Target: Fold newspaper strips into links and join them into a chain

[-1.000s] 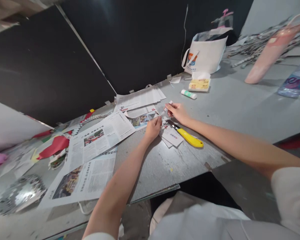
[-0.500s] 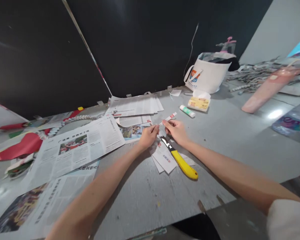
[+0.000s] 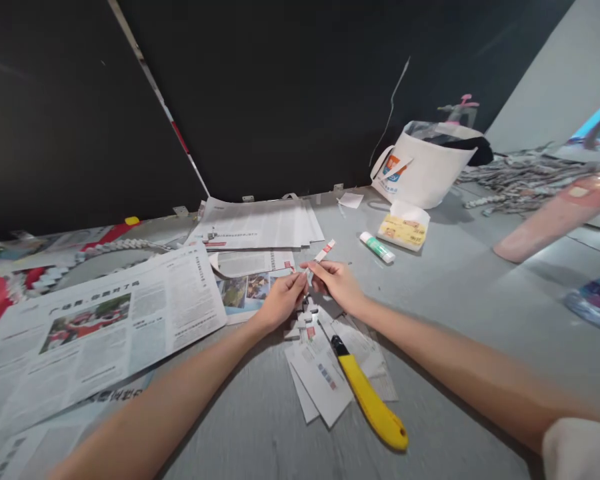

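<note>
**Both hands pinch a thin newsprint strip over the middle of the tabletop**

The left hand (image 3: 279, 301) and right hand (image 3: 338, 285) meet fingertip to fingertip above the centre of the grey, scuffed tabletop (image 3: 460, 307). Each is closed in a fine pinch on a narrow newsprint strip (image 3: 323, 253). The strip is flat and ribbon-like, printed in red and white. Its free end pokes up past the right fingers towards the far edge. The other fingers of both hands are curled loosely, and neither hand touches the table.

Directly below the hands lies a fan of cut newspaper rectangles (image 3: 320, 383), thin and matte, overlapping one another. A utility knife (image 3: 371, 402) lies slantwise across them. Its smooth yellow plastic handle points at the near edge and its dark tip points at the hands.

Broad newspaper sheets (image 3: 105, 327) with colour photographs spread towards the left edge. A squared stack of folded newspapers (image 3: 260, 223) sits by the far edge. Beyond the sheets on the left is a knobbly woven paper chain (image 3: 115, 245).

Right of the hands, towards the far edge, a small cylindrical glue stick (image 3: 377, 247) lies on its side. A soft yellow tissue packet (image 3: 404, 227) is just beside it. A white fabric tote bag (image 3: 425, 170) stands behind them against the black wall panel (image 3: 280, 93). Near the far right corner a heap of thin rolled paper tubes (image 3: 520, 180) lies behind a smooth pink bottle (image 3: 555, 217).
</note>
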Demonstrator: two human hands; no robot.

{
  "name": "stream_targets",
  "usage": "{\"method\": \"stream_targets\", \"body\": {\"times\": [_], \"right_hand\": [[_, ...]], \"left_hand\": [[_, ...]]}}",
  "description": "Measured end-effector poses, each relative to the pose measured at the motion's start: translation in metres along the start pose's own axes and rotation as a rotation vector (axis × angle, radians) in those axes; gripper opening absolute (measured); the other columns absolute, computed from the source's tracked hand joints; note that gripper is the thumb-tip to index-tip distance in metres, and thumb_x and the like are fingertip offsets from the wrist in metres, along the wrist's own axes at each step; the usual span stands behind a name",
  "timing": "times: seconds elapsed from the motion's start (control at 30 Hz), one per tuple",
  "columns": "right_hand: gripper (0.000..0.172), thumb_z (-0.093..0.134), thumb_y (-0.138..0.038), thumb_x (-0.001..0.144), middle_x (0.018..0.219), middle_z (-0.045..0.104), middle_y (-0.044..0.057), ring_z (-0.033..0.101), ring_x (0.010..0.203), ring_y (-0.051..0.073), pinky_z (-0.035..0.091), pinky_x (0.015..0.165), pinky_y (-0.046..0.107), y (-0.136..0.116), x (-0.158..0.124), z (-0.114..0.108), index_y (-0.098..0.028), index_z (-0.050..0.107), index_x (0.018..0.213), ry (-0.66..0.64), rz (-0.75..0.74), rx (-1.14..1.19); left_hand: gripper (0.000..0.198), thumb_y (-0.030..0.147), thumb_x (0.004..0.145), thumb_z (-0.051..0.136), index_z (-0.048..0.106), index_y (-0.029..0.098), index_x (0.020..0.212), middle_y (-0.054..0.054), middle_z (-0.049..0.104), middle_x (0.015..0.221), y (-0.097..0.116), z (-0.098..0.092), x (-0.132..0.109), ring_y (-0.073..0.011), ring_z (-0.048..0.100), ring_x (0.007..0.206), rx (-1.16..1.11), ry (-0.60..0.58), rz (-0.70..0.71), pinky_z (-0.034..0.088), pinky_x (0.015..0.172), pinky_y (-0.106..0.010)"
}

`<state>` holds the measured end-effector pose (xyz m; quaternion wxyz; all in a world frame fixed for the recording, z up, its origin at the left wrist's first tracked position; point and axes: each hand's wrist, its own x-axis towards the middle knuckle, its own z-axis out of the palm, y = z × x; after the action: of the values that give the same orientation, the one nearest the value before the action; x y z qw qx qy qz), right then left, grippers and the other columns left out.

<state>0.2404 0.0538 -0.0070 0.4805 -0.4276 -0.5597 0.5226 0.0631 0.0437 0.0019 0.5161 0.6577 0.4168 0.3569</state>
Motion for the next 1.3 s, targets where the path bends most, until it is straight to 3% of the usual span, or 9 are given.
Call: {"method": "stream_targets", "body": {"times": [0.23,0.4,0.63,0.73,0.83,1.0,1.2,1.3], "right_hand": [[0.053,0.069,-0.068,0.094,0.058,0.056,-0.001,0.042,0.053,0.011,0.031,0.051,0.027,-0.003,-0.004,0.000,-0.017,0.083,0.091,-0.019,0.051,-0.053],[0.054,0.070,-0.069,0.092,0.056,0.054,-0.002,0.041,0.051,0.012,0.031,0.051,0.028,0.000,-0.005,0.000,-0.017,0.084,0.097,0.015,0.071,-0.055],[0.055,0.067,-0.069,0.095,0.055,0.054,0.000,0.042,0.051,0.014,0.033,0.051,0.029,-0.003,-0.007,0.003,-0.018,0.081,0.081,0.062,0.013,-0.126],[0.052,0.067,-0.064,0.096,0.058,0.055,-0.002,0.043,0.053,0.014,0.034,0.052,0.028,-0.004,-0.010,0.005,-0.017,0.084,0.109,0.087,-0.015,-0.163],[0.054,0.065,-0.054,0.097,0.064,0.061,-0.002,0.045,0.056,0.014,0.036,0.054,0.027,-0.003,-0.013,0.005,-0.019,0.078,0.136,0.084,-0.054,-0.178],[0.049,0.059,-0.038,0.096,0.064,0.061,-0.002,0.044,0.057,0.014,0.037,0.055,0.026,0.002,-0.013,0.004,-0.021,0.078,0.138,0.031,-0.087,-0.186],[0.048,0.054,-0.027,0.094,0.063,0.062,-0.001,0.043,0.055,0.013,0.034,0.052,0.025,0.007,-0.011,0.001,-0.020,0.081,0.133,-0.006,-0.117,-0.230],[0.047,0.054,-0.029,0.094,0.064,0.062,-0.001,0.044,0.055,0.013,0.034,0.052,0.025,0.007,-0.011,0.002,-0.021,0.081,0.132,-0.022,-0.129,-0.213]], "left_hand": [[0.060,0.075,0.099,0.048,0.054,0.021,0.075,0.007,0.040,0.051,-0.002,0.000,-0.003,-0.0093,0.031,0.047,-0.049,-0.046,-0.062,0.028,0.050,-0.024],[0.062,0.078,0.097,0.051,0.055,0.020,0.074,0.007,0.038,0.050,0.001,-0.002,-0.006,-0.0091,0.030,0.047,-0.108,-0.061,-0.074,0.027,0.050,-0.024],[0.069,0.087,0.089,0.053,0.062,0.019,0.080,0.008,0.035,0.050,-0.002,-0.005,-0.004,-0.0088,0.026,0.046,-0.169,-0.112,-0.090,0.022,0.049,-0.025],[0.071,0.089,0.089,0.052,0.062,0.019,0.081,0.007,0.039,0.050,-0.005,-0.007,-0.003,-0.0092,0.029,0.047,-0.115,-0.112,-0.062,0.023,0.050,-0.025],[0.070,0.088,0.090,0.051,0.060,0.019,0.077,0.005,0.043,0.050,-0.005,-0.008,-0.002,-0.0098,0.033,0.048,-0.084,-0.143,-0.038,0.027,0.052,-0.026],[0.062,0.079,0.092,0.055,0.061,0.020,0.075,0.004,0.046,0.046,-0.002,-0.005,0.001,-0.0117,0.036,0.047,-0.120,-0.154,-0.037,0.032,0.054,-0.027],[0.074,0.077,0.099,0.027,0.059,0.020,0.065,-0.001,0.047,0.045,-0.003,-0.003,0.001,-0.0127,0.036,0.045,-0.139,-0.102,-0.073,0.028,0.051,-0.029],[0.068,0.074,0.099,0.036,0.055,0.020,0.062,-0.001,0.047,0.046,0.000,-0.003,0.000,-0.0118,0.036,0.045,-0.117,-0.085,-0.087,0.027,0.051,-0.028]]}}
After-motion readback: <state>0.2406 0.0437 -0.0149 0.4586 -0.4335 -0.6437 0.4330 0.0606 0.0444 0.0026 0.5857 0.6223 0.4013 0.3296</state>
